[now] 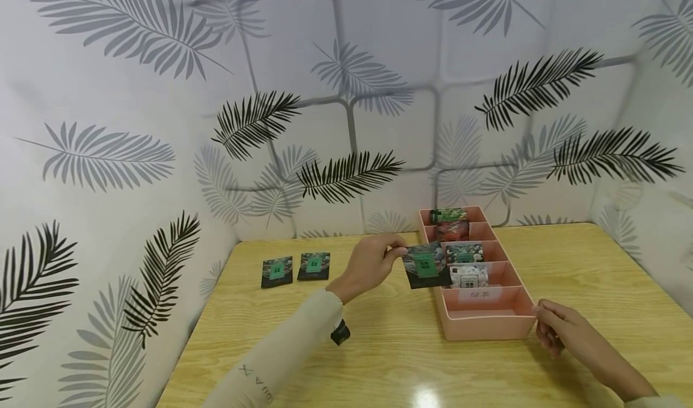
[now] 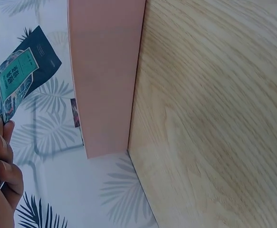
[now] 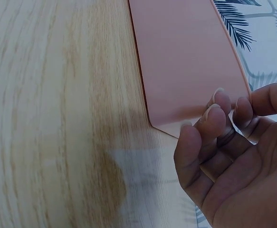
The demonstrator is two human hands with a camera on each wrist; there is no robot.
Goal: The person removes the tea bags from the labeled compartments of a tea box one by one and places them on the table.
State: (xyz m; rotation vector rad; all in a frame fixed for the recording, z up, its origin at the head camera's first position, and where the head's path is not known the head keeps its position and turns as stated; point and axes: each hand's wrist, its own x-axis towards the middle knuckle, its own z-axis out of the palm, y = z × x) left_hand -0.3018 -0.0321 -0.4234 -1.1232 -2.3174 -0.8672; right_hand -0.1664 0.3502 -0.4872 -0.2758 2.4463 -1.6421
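Note:
My left hand (image 1: pixel 370 263) pinches a dark tea sachet (image 1: pixel 426 265) with a green label by its upper corner. The sachet hangs beside the left wall of a pink divided box (image 1: pixel 487 328) and overlaps it in the head view. The left wrist view shows thumb and fingers on the sachet (image 2: pixel 22 71). At the box's front right corner, my right hand (image 1: pixel 565 330) grips the rim between thumb and forefinger, its other fingers curled beneath. In the right wrist view those fingertips meet the edge of the pink wall (image 3: pixel 190 57).
Two similar sachets, one left (image 1: pixel 277 272) and one right (image 1: pixel 314 266), lie on the wooden table (image 1: pixel 390 366). Packets, among them a white one (image 1: pixel 468 277), sit in the box's rear compartments. A leaf-patterned wall covering (image 1: pixel 379 203) stands behind the table.

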